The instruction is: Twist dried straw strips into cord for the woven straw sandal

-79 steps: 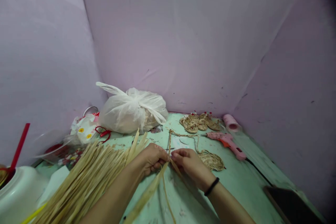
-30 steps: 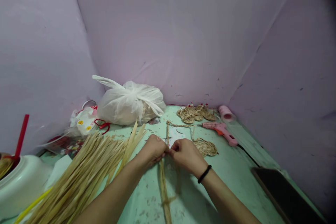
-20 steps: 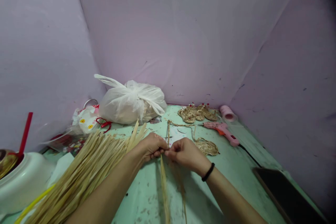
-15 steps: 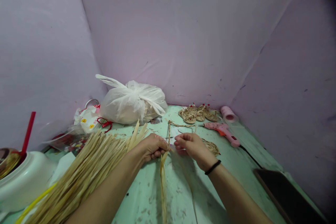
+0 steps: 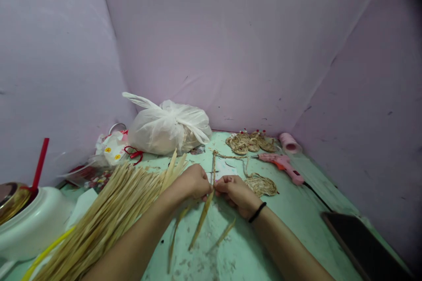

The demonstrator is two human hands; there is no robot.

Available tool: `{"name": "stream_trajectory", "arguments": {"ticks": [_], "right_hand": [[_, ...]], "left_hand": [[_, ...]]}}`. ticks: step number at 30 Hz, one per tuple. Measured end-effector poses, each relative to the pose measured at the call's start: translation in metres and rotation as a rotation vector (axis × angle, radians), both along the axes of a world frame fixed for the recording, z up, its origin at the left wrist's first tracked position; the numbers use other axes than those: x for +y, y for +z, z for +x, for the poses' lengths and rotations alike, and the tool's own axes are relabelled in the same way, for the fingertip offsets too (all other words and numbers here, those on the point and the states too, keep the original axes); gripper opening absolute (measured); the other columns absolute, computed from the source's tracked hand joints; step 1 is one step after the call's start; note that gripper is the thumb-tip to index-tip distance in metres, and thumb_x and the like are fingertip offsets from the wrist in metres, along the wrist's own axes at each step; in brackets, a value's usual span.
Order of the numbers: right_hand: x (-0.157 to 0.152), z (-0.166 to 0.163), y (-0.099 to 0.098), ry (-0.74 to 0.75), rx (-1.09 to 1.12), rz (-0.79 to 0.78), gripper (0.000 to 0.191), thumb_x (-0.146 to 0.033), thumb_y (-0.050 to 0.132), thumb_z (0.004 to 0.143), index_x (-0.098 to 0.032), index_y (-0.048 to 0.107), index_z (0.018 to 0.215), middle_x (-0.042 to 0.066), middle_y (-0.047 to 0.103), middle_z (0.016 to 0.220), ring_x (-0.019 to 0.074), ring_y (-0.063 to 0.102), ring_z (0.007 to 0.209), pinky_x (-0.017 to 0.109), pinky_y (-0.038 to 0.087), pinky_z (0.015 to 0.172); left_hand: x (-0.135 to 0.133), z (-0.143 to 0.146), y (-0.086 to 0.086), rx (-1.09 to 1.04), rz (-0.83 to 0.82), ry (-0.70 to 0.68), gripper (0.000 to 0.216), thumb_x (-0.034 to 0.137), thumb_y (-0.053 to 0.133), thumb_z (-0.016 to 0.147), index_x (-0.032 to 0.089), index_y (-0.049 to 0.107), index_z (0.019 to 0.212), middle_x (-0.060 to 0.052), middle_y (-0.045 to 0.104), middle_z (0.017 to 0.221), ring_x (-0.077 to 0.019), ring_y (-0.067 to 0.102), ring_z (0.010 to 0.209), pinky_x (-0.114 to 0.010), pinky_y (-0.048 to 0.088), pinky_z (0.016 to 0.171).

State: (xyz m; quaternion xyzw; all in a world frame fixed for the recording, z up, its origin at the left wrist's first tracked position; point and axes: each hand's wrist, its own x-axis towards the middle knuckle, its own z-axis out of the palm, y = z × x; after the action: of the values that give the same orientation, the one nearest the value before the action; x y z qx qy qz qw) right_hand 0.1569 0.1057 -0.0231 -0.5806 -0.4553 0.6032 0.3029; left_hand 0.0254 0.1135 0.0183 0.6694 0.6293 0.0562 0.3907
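Observation:
A thin braid of dried plant fibre (image 5: pixel 214 167) runs from the far part of the table down to my fingers. My left hand (image 5: pixel 195 183) is closed, pinching its near end from the left. Against it, my right hand (image 5: pixel 236 192) pinches the same spot from the right, fingertips nearly touching the left ones. Below them, loose tan strips (image 5: pixel 201 225) fan out over the table. At its far end the braid bends right, towards a coiled fibre piece (image 5: pixel 261 185) beside my right hand. Left of my left forearm lies a bundle of flat dried strips (image 5: pixel 114 206).
A tied white plastic bag (image 5: pixel 169 127) stands at the back. Coiled fibre shapes with pins (image 5: pixel 242 143), a pink thread spool (image 5: pixel 290 143) and a pink glue gun (image 5: pixel 281 165) lie at right. A dark flat device (image 5: pixel 361 243) is nearer. White pot (image 5: pixel 39 224) at left.
My right hand has moved left and down to the braid's end, its fingers now closed there. The loose strips, earlier hanging mostly straight down, are spread apart. The view has shifted slightly.

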Motion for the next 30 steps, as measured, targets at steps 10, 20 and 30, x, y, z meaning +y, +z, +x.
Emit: {"name": "stream_trajectory", "arguments": {"ticks": [10,20,30], "right_hand": [[-0.001,0.002,-0.002,0.034,0.291,-0.082,0.007,-0.014,0.048,0.052,-0.016,0.043,0.048,-0.011,0.025,0.031,0.0007,0.012,0.029,0.019,0.003,0.035],[0.002,0.014,0.0,0.128,0.258,-0.043,0.012,-0.019,0.058,0.055,-0.014,0.05,0.061,-0.005,0.05,0.047,0.0006,0.024,0.033,0.018,0.007,0.035],[0.002,0.01,0.001,0.134,-0.487,0.353,0.003,-0.014,0.054,0.056,-0.015,0.054,0.053,0.001,0.055,0.051,0.0097,0.043,0.048,0.021,0.027,0.045]], "left_hand": [[-0.02,0.016,0.005,0.121,0.194,-0.05,0.014,0.02,0.052,0.059,0.013,0.063,0.065,-0.009,0.062,0.06,-0.0201,0.058,0.058,-0.024,0.038,0.048],[0.005,0.009,-0.014,-0.585,-0.413,0.263,0.013,0.007,0.045,0.062,0.008,0.055,0.053,-0.001,0.05,0.041,-0.0063,0.042,0.032,-0.017,0.032,0.034],[0.0,0.014,-0.013,-0.27,-0.204,0.279,0.019,0.014,0.049,0.054,0.016,0.04,0.037,0.005,0.029,0.025,-0.0054,0.025,0.023,-0.019,0.017,0.03]]}}
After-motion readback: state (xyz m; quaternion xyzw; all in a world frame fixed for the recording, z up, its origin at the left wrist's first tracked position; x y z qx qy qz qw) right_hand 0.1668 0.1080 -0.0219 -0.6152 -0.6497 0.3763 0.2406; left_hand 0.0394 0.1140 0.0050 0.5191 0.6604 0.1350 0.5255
